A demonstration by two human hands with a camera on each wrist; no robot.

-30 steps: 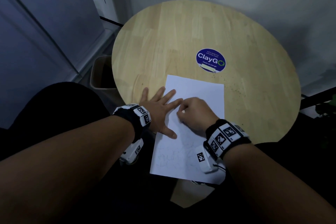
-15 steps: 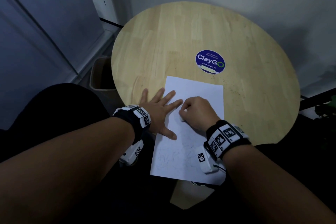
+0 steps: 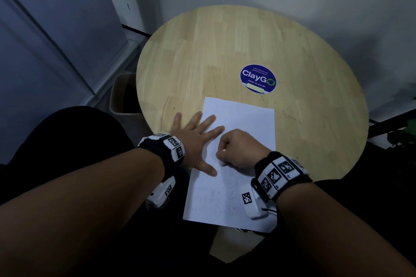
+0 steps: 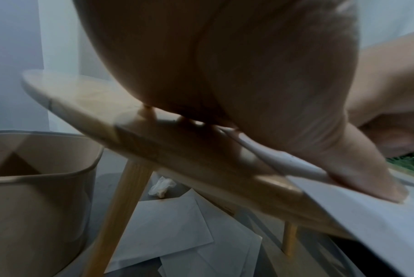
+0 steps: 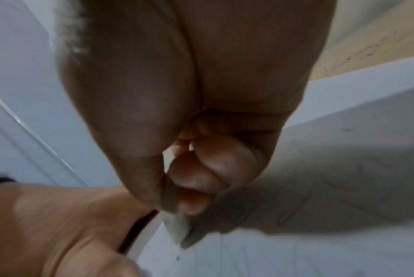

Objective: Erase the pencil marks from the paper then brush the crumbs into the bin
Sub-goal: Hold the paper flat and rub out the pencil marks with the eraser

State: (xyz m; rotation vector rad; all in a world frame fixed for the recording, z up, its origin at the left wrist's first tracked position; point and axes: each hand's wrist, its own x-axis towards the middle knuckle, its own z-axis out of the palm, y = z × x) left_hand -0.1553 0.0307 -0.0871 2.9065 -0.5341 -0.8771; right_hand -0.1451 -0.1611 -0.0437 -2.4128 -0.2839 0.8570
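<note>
White paper lies on the round wooden desk, its near edge hanging past the desk's rim toward the person. The left hand lies flat with fingers spread and straight, partly on the wood and partly on the sheet's left edge, pinning it down. The right hand is curled into a loose fist on the middle of the sheet, thumb and fingertips pinching a small pale eraser whose tip meets the paper; the right wrist view shows this grip plainly.

Faint pencil marks still cover the near half of the sheet, between the right hand and the overhanging edge, so the erasing looks well short of finished. Dark crumbs are scattered on the wood to the right of the paper. The beige bin stands on the floor beside the desk's left edge, just below the rim.

The main risk is the unsupported near end: rubbing there with no desk beneath could crease or tear the sheet, or drag it out from under the left hand. Hard strokes toward the left palm could also buckle the paper. When brushing comes, the crumbs sit on the side far from the bin, so a careless sweep would likely scatter them onto the floor, where loose sheets of paper already lie.
</note>
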